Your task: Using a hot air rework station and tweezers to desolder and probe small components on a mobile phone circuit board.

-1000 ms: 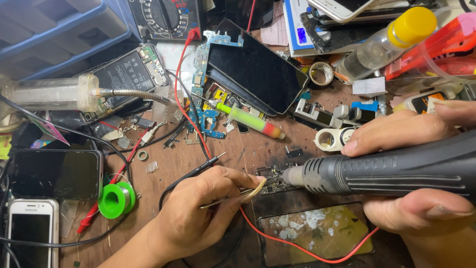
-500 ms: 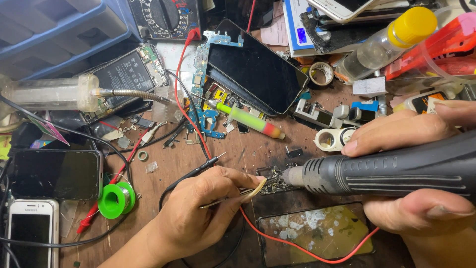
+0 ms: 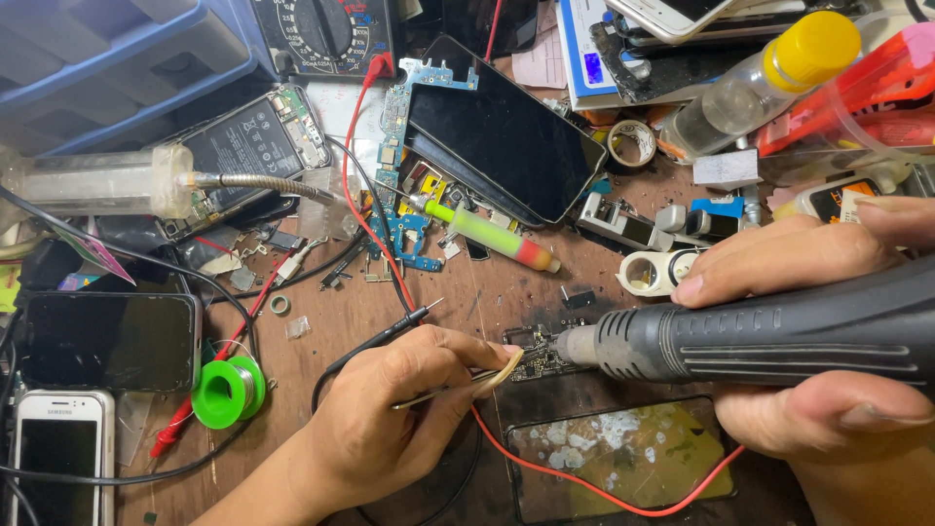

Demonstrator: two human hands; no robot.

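Near the front edge of the worktop [image 3: 321, 321], your left hand [image 3: 390, 419] has its grip pinched together on thin tweezers [image 3: 458, 387], whose tips reach toward the small circuit board [image 3: 539, 353] lying flat just in front of them. Your right hand [image 3: 828, 331], coming in from the right edge, has its grip clamped around a black hot-air gun [image 3: 769, 331], held level, with its metal nozzle right at the board's right side. A red wire [image 3: 584, 477] curves under both hands, past a cracked phone panel [image 3: 623, 458] at the front edge. Toward the left edge sit a green solder spool [image 3: 230, 392] and two phones. Toward the back lie a dark phone [image 3: 506, 131], face up, and a green-and-red syringe [image 3: 492, 237] just in front of it.
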